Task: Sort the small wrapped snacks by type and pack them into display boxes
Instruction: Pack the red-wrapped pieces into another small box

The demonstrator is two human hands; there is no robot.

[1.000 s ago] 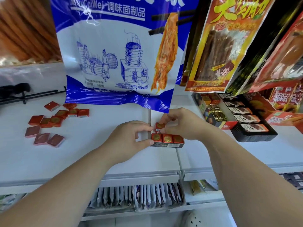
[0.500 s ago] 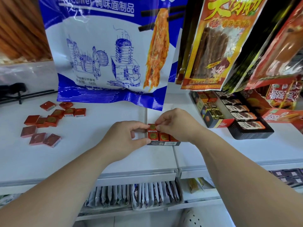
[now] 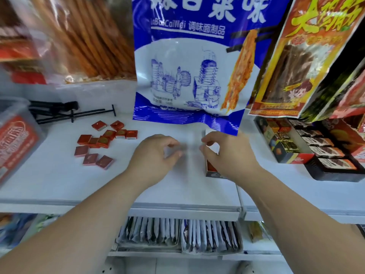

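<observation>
A small display box (image 3: 211, 169) with red wrapped squares in it stands on the white shelf (image 3: 59, 182), mostly hidden under my right hand (image 3: 229, 157). That hand's curled fingers and thumb hold the box's white far end. My left hand (image 3: 156, 155) hovers just left of the box, apart from it, fingers loosely curled around nothing. Several loose red wrapped squares (image 3: 98, 143) lie scattered on the shelf to the left. The picture is motion-blurred.
Filled display boxes (image 3: 284, 143) and a black tray of dark packets (image 3: 331, 157) sit at the right. A clear tub (image 3: 15, 139) and black hooks (image 3: 69, 112) lie at the left. A big blue bag (image 3: 187, 66) hangs behind. Packets (image 3: 177, 234) fill the lower shelf.
The box now lies lengthwise under my right hand instead of crosswise between both hands. My left hand has let go of it and drawn back left. The view swung right and up.
</observation>
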